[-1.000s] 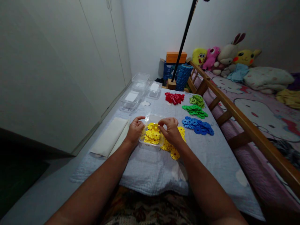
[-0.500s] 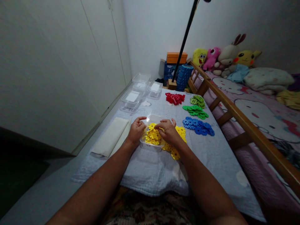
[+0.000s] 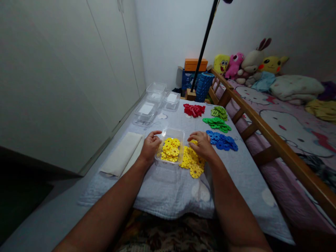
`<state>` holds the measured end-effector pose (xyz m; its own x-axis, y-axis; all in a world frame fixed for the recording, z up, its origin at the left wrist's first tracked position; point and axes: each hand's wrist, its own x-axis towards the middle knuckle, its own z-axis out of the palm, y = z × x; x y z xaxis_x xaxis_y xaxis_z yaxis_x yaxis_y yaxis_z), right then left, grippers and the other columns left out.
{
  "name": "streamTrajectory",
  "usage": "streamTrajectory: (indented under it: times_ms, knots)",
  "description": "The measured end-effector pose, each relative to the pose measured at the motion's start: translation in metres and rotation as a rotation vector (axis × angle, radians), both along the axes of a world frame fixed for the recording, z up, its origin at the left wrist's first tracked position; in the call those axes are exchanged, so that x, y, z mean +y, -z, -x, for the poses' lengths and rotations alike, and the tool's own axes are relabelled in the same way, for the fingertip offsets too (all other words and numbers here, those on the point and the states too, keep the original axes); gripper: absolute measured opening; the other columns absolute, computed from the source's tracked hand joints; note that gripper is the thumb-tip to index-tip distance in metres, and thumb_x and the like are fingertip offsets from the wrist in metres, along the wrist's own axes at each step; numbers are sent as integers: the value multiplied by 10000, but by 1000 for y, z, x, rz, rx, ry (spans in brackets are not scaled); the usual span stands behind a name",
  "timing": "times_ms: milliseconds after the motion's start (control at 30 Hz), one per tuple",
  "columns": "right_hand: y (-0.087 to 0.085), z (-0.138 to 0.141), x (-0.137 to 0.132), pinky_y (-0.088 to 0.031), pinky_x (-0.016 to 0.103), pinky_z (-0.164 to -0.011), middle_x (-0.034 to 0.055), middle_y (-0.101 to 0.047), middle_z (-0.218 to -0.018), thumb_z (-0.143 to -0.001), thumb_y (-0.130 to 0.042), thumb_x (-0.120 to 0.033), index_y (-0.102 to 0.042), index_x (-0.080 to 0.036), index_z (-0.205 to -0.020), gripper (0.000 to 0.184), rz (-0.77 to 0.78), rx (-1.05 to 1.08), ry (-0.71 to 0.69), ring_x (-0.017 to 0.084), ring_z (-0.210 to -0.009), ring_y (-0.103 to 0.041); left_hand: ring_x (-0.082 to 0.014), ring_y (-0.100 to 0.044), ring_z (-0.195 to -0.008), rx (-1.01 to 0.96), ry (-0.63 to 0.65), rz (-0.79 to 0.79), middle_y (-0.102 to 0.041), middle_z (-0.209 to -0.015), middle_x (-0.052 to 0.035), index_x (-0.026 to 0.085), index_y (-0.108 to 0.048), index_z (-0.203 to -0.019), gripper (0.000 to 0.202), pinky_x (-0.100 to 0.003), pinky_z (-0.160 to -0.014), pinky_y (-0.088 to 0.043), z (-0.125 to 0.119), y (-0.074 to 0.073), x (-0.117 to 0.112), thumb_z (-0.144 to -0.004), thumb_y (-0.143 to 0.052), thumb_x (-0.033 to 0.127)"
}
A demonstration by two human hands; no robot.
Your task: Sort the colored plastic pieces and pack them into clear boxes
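My left hand (image 3: 151, 145) grips the left side of a clear plastic container (image 3: 183, 134), its index finger along the rim. Inside lie several yellow flower-shaped pieces (image 3: 171, 150), flat discs with notched edges and a centre hole. Just right of the container, a loose pile of yellow flower pieces (image 3: 193, 161) spreads on the cloth. Over the far end of that pile is my right hand (image 3: 201, 144), fingers bent and apart from the thumb, with no piece visible in them.
Blue pieces (image 3: 223, 140), green pieces (image 3: 217, 124), light-green pieces (image 3: 219, 112) and red pieces (image 3: 194, 110) lie in piles rightward and behind. Clear containers (image 3: 146, 108) stand at the back left. A folded cream cloth (image 3: 122, 154) lies left. A wooden bed rail (image 3: 258, 122) borders the right.
My right hand has moved right, from above the container to the loose yellow pile. My left hand stays at the container. The view has shifted slightly.
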<state>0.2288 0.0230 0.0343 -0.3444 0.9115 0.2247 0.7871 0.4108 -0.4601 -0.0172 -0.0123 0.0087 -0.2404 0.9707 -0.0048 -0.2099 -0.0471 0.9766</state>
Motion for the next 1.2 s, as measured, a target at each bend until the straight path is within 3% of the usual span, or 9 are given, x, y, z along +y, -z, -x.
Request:
streamTrajectory:
  times_ms: [200, 367, 600, 833, 1000, 1200]
  knots:
    - [13, 7, -5, -231, 605, -1128, 84, -629, -1321, -802, -746, -300, -769, -266, -1008, 210, 15, -196, -65, 331, -1309, -424, -68, -287, -472, 7, -5, -9, -383, -570, 108, 162, -614, -1074, 430, -214, -466, -198, 0, -2, -2, -650, -662, 218]
    - [15, 14, -8, -204, 589, -1147, 77, -637, -1276, -778, -758, -271, -751, -262, -985, 208, 5, -206, -59, 314, -1281, -432, -69, -305, -470, 18, -11, -11, -397, -572, 103, 168, -622, -1055, 425, -215, -467, -207, 0, -2, -1, -634, -661, 203]
    - [8, 6, -1, -341, 453, -1025, 73, -668, -1044, -811, -690, -236, -717, -223, -845, 45, 117, -54, 19, 273, -1110, -531, -66, -283, -473, 20, -6, -3, -386, -573, 111, 155, -609, -1076, 441, -218, -465, -193, -1, -3, -2, -642, -652, 218]
    - [-1, -3, 4, -438, 328, -808, 9, -666, -782, -790, -619, -286, -614, -215, -723, 99, 135, 415, 59, 195, -799, -601, -69, -290, -476, 23, 0, 1, -378, -572, 111, 155, -608, -1073, 439, -220, -467, -200, 0, -2, -1, -642, -651, 227]
    - [-11, 11, -6, -442, 351, -854, 24, -688, -815, -830, -624, -367, -628, -220, -770, 160, -52, 572, 93, 212, -838, -616, -70, -295, -482, 16, 5, 2, -385, -580, 107, 154, -610, -1078, 443, -223, -468, -198, 0, -1, -1, -645, -658, 233]
    - [-5, 34, -15, -371, 427, -1013, 21, -698, -859, -841, -629, -255, -657, -235, -815, 43, -79, 423, -20, 226, -936, -604, -70, -293, -489, 16, 10, 5, -382, -586, 103, 157, -609, -1083, 442, -220, -477, -200, -1, -1, -1, -648, -654, 228]
